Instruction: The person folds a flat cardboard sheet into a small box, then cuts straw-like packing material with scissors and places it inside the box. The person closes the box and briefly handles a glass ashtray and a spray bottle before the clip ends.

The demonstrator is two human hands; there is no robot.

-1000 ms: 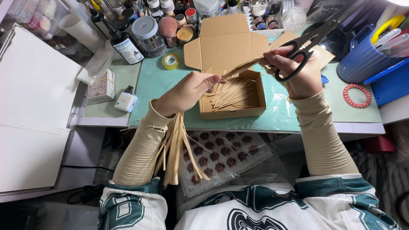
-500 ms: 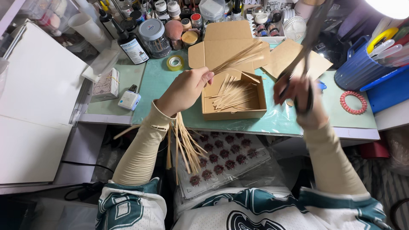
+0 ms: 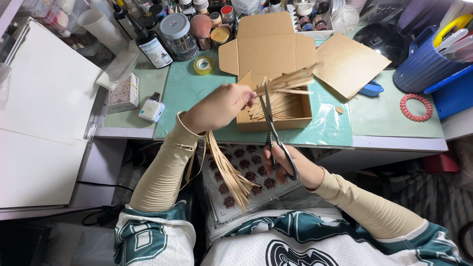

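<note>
Scissors (image 3: 276,133) with black handles stand in the right hand (image 3: 290,165), fingers through the loops, blades slightly parted and pointing up at a bundle of thin tan strips (image 3: 286,81). The left hand (image 3: 219,108) is clenched around that bundle, whose far ends fan out over an open cardboard box (image 3: 276,106) on the green cutting mat (image 3: 187,93), while the near ends hang down below the wrist.

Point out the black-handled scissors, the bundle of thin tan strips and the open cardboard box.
black-handled scissors (image 3: 270,118), head view, on the blades.
bundle of thin tan strips (image 3: 290,81), head view, mid-bundle beyond the fingers.
open cardboard box (image 3: 273,123), head view, front wall.
</note>
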